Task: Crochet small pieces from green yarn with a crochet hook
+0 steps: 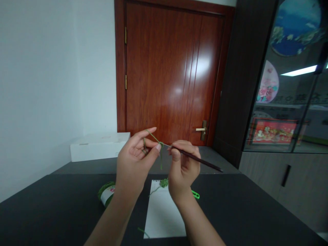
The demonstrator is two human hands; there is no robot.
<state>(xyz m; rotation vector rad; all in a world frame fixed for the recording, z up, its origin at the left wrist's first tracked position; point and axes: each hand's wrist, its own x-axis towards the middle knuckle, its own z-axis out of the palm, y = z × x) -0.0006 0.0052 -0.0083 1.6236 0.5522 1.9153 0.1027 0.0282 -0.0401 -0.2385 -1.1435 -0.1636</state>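
Observation:
Green yarn (pixel 153 135) runs over the raised index finger of my left hand (pixel 135 153) and wraps round its other fingers. Thumb and middle finger of that hand pinch a small loop of the yarn, and a short tail hangs below. My right hand (pixel 184 160) grips a crochet hook (pixel 202 161) with a dark handle, held like a pencil. The hook's thin metal tip meets the yarn at my left fingertips. Beneath the hands, a small green crocheted piece (pixel 164 183) lies on a white sheet of paper (pixel 164 215).
A green yarn skein (pixel 104 191) with a paper band lies left on the black table (pixel 238 212), partly behind my left forearm. A bright green plastic piece (pixel 195 194) shows beside my right wrist. A yarn scrap (pixel 143 232) crosses the paper's corner. A white box (pixel 99 147) stands behind.

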